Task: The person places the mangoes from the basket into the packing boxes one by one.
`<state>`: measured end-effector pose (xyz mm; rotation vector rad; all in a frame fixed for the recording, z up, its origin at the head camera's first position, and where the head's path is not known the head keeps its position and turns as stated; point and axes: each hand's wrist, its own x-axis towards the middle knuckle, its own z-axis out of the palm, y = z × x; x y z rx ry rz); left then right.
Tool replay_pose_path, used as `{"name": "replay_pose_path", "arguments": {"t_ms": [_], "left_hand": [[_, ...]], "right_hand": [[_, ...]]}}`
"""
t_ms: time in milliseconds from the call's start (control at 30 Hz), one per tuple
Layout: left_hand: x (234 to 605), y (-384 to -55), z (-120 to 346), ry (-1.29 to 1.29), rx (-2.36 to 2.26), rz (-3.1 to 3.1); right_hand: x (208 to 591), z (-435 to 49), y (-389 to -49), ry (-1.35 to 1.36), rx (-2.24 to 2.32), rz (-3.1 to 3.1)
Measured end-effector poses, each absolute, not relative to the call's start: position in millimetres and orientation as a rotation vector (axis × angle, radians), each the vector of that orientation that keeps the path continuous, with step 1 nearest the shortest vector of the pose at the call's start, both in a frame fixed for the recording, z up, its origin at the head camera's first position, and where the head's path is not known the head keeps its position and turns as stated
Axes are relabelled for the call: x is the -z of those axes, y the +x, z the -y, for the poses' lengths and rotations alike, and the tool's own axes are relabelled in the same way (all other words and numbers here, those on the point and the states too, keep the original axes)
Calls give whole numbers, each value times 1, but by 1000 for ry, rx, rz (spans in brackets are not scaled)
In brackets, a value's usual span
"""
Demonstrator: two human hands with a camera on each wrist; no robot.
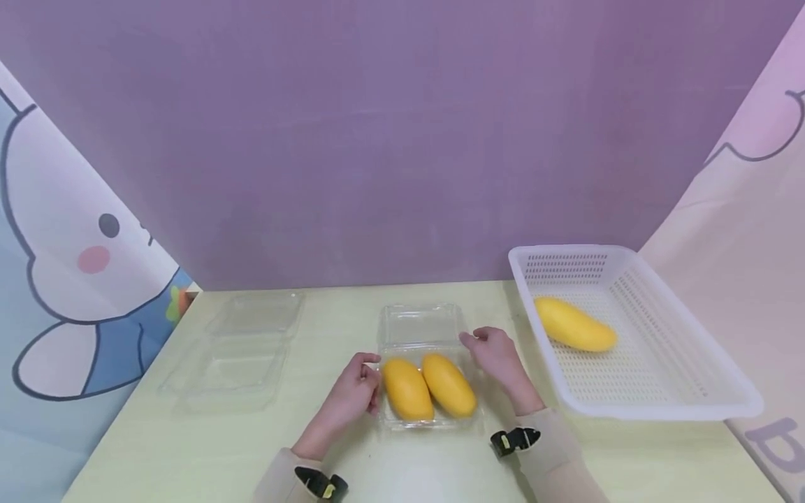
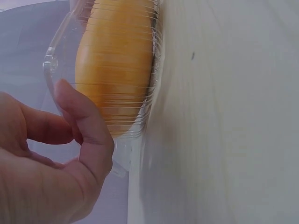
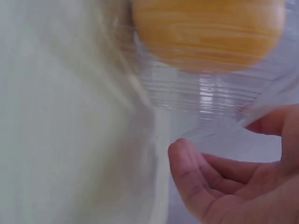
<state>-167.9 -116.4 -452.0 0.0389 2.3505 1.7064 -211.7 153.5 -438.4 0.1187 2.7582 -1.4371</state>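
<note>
Left hand (image 1: 351, 391) and right hand (image 1: 498, 355) are flanking an open clear box (image 1: 420, 326) on the counter (image 1: 415, 468), fingers (image 2: 91, 126) bending; whether they are pinching it, I cannot tell. Two yellow mangoes (image 1: 407, 391) are lying inside. Rightward, a white basket (image 1: 660, 409) is holding another mango (image 1: 575, 325).

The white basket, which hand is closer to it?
The right hand, at the open clear box's side facing the white basket. The left hand is at the box's opposite side, beyond the two yellow fruits.
</note>
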Motion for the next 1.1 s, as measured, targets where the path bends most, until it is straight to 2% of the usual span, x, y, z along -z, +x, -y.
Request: {"name": "replay_pose_path", "arguments": {"t_ms": [233,533,1100], "left_hand": [[450,-169,117,55,-1684,-2361],[450,-169,117,42,-1697,-2357],[446,-167,117,12,-1726,-2349]], "right_hand": [[451,-154,-216,152,1722,-2593],[456,-153,-220,220,1880,-2502],[430,-150,-211,191,1983,-2510]]}}
